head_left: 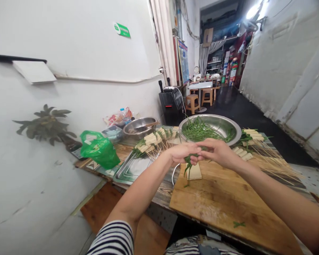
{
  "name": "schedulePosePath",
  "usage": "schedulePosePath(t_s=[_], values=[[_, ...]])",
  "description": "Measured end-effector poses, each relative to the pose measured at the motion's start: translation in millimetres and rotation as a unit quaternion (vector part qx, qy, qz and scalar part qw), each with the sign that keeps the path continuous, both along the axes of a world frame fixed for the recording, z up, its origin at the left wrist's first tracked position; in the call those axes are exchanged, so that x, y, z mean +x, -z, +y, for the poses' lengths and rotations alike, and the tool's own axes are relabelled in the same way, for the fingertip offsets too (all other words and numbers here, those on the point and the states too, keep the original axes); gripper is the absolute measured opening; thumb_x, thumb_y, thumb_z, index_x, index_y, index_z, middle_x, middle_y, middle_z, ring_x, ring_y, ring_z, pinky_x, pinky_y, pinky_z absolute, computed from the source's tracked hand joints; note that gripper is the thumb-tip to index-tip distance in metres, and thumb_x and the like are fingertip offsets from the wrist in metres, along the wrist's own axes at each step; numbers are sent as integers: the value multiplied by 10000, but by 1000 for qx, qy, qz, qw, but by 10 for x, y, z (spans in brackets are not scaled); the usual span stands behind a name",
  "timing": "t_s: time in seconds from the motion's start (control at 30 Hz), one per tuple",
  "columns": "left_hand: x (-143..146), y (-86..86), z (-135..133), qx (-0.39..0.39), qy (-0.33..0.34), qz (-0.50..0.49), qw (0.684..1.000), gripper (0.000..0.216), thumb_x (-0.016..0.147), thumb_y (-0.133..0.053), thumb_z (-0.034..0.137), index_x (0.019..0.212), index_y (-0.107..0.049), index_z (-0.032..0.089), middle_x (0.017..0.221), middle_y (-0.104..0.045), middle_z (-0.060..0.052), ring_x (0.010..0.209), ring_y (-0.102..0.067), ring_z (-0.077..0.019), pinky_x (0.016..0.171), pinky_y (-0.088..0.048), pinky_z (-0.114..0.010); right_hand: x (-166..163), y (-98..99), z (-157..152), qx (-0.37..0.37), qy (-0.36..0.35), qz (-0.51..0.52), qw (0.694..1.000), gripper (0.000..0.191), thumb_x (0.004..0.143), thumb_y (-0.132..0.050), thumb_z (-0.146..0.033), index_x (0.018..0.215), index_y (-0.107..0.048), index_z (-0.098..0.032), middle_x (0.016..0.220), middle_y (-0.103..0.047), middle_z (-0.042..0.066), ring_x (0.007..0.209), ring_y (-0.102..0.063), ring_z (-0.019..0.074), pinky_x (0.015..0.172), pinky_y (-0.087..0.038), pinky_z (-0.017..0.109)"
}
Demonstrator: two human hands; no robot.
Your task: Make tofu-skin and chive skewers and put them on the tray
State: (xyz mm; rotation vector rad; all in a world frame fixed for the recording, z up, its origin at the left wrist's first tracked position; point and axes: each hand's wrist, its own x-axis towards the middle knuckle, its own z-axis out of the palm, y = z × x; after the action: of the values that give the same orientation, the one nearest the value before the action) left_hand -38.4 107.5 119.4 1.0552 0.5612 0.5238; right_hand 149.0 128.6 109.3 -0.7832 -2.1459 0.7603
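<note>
My left hand (184, 151) is closed round a small bunch of green chives (188, 169), whose ends hang down below the fingers. My right hand (216, 151) meets it from the other side, its fingertips pinched on the same bunch. Under the hands, a pale yellow square sheet (194, 173), like tofu skin, lies flat on the wooden cutting board (218, 198). Just beyond them stands a wide steel basin (236, 132) with loose chives (199, 130) in it. To the right of my right hand lie several pale rolls (243, 154) without visible sticks.
Skewered rolls with greens (152, 140) rest on a metal tray (129, 170) at left; more skewers (271, 156) lie at right. A green plastic bag (99, 150) and a steel bowl (140, 129) stand along the wall. A chive scrap (239, 224) lies near the board's front edge.
</note>
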Motion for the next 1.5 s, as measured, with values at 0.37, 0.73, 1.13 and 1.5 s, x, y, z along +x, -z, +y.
schedulePosePath(t_s=[0.37, 0.73, 1.13, 1.5], values=[[-217, 97, -81, 11, 25, 84, 996, 435, 718, -753, 488, 877, -622, 106, 792, -610, -69, 641, -536, -112, 580, -390, -237, -75, 48, -144, -132, -48, 80, 987, 224, 723, -703, -405, 718, -686, -181, 711, -627, 21, 493, -540, 96, 459, -455, 242], [-423, 234, -420, 58, -72, 99, 991, 358, 811, -657, 476, 760, -511, 153, 583, -299, 74, 485, -215, -41, 451, -142, -174, -213, 284, -104, -147, -120, 55, 980, 392, 749, -701, -448, 1090, -686, -254, 964, -646, 35, 610, -589, 106, 564, -535, 275], [-946, 653, -791, 16, -296, 60, 953, 444, 739, -707, 527, 778, -447, 168, 572, -280, 95, 463, -185, -26, 459, -114, -173, -99, 987, -7, 119, -182, -208, 954, 323, 956, -442, -320, 871, -712, -166, 921, -653, 102, 832, -590, 178, 759, -462, 317], [-1010, 752, -905, -4, -269, 47, 962, 404, 803, -663, 488, 799, -445, 148, 591, -306, 90, 466, -201, -14, 461, -131, -168, -137, 989, 85, 105, -205, -213, 949, 344, 949, -449, -363, 835, -701, -157, 902, -656, 106, 804, -590, 172, 737, -449, 297]])
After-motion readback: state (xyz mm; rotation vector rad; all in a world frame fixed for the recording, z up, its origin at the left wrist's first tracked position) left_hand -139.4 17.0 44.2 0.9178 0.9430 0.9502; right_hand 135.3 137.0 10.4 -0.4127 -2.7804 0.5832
